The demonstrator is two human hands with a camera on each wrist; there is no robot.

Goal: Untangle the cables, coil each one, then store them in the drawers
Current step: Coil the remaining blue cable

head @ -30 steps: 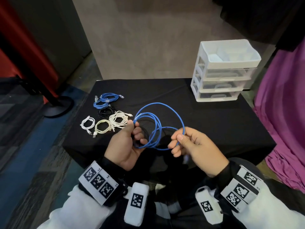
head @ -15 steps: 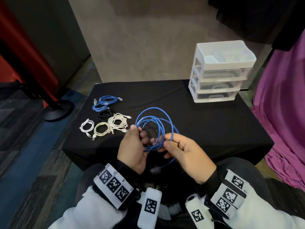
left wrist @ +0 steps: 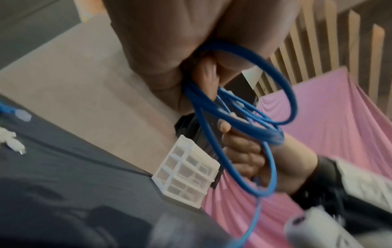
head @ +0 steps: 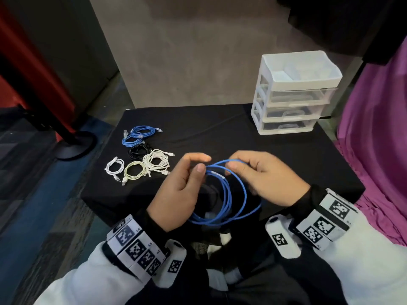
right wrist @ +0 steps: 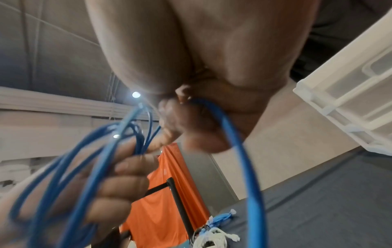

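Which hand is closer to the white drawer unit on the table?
Right. The right hand is in front of the drawer unit, slightly to its left. The left hand is farther left, nearer the coiled cables.

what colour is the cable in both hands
Blue; the cable shows best in the head view.

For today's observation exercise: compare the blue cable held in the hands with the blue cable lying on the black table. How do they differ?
The held blue cable hangs in wide, loose loops above the near table edge; the blue cable on the black table is a small, tight bundle. The first is gripped by the left hand and right hand; the second lies untouched at the far end of the coiled cables. Both are blue and looped.
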